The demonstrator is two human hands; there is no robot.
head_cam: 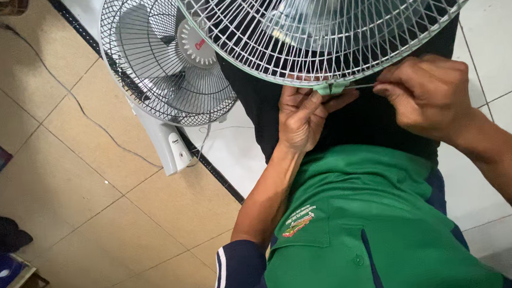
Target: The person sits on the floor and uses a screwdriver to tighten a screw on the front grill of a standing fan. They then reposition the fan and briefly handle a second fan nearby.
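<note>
Green shirt [369, 233] nearest — above it, left hand [303, 118] pinches the grille clip [331, 87] at twelve o'clock; right hand [427, 95], at three o'clock, pinches a thin horizontal tool [362, 85].

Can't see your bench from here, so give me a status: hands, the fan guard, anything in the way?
Left hand pinching pale green clip on round white wire fan guard. Right hand gripping a thin tool at the clip. Second grey-bladed fan stands apart, left.

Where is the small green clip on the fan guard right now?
In the head view, the green clip sits at the bottom rim of the near fan guard, pinched by the left hand, beside the right hand.
</note>
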